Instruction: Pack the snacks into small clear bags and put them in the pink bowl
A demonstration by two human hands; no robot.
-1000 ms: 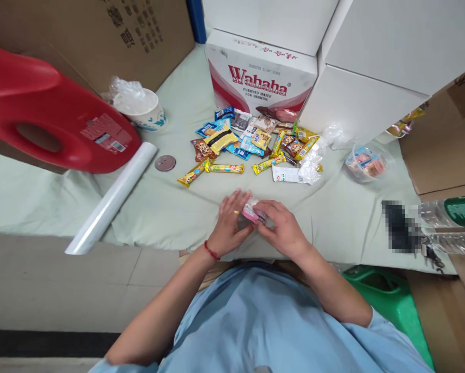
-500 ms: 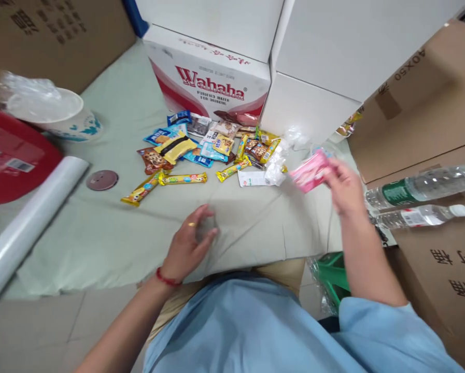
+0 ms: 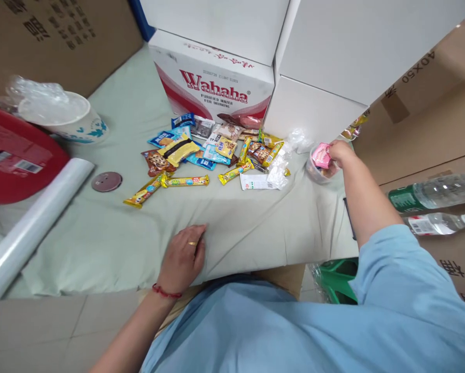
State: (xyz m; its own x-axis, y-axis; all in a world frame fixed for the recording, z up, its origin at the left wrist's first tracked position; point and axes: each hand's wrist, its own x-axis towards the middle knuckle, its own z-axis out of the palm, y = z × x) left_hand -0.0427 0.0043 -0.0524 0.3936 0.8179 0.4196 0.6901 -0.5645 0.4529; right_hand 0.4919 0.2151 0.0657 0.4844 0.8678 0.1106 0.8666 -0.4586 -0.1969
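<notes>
My right hand (image 3: 338, 154) is closed on a pink snack packet (image 3: 321, 155). It holds the packet inside the mouth of a round clear plastic tub (image 3: 313, 173) at the table's right side; other contents are hard to make out. My left hand (image 3: 183, 254) rests on the cloth near the table's front edge, fingers loosely laid down with nothing in them. Beyond it lies a pile of wrapped snacks: a yellow packet (image 3: 179, 150), a brown cookie packet (image 3: 157, 162), several yellow snack sticks (image 3: 187, 181) and a white packet (image 3: 255, 181) beside crumpled clear plastic (image 3: 279, 168).
A Wahaha water carton (image 3: 216, 88) stands behind the snacks, beside white boxes (image 3: 313, 111). To the left are a paper tub (image 3: 80, 122), a red container (image 3: 18, 155), a plastic film roll (image 3: 41, 223) and a round maroon disc (image 3: 107, 181). Bottles (image 3: 442, 189) lie at the right.
My right hand has carried the pink packet right and back, from above the table into the clear tub. My left hand has lowered onto the cloth, its fingers drawn closer together.
</notes>
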